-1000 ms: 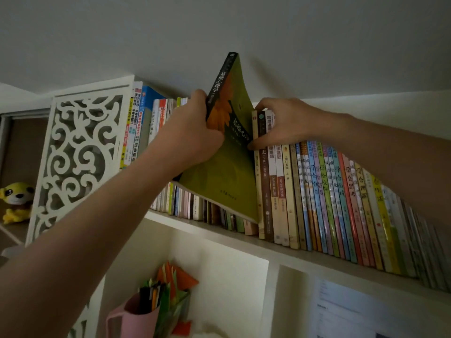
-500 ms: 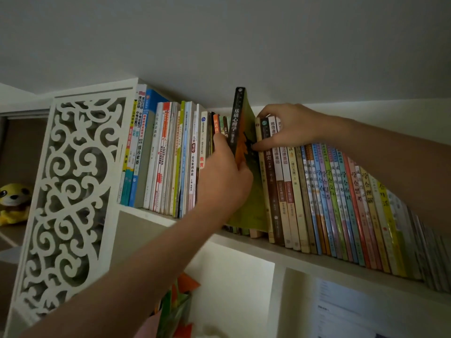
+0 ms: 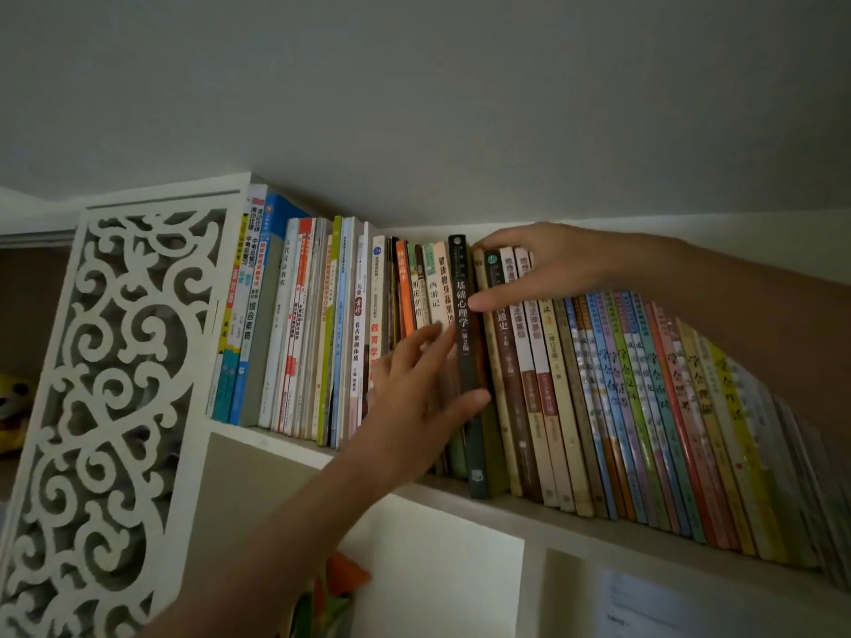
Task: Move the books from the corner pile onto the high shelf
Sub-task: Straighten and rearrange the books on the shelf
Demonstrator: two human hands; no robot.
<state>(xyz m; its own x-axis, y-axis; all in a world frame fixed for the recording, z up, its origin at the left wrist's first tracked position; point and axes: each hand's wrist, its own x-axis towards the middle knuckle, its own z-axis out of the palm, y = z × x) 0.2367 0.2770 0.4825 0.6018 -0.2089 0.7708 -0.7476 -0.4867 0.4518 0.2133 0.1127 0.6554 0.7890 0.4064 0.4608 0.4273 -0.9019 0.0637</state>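
Observation:
A dark-spined book with a green cover (image 3: 465,315) stands upright in the row on the high white shelf (image 3: 529,511). It sticks out a little further than its neighbours. My left hand (image 3: 423,393) lies flat with straight fingers on the spines just left of it, the thumb touching its spine low down. My right hand (image 3: 548,264) holds back the tops of the books to its right (image 3: 515,338), fingers over their top edges and thumb pressing the spines.
A white carved fretwork panel (image 3: 115,384) closes the shelf's left end. More books (image 3: 299,324) fill the left part, and slanting thin books (image 3: 667,407) fill the right. The ceiling is close above. Below are cubbyholes with colourful paper (image 3: 336,591).
The green book has gone from tilted and half out to upright in the gap. My left hand has let go of it and now lies flat on the spines.

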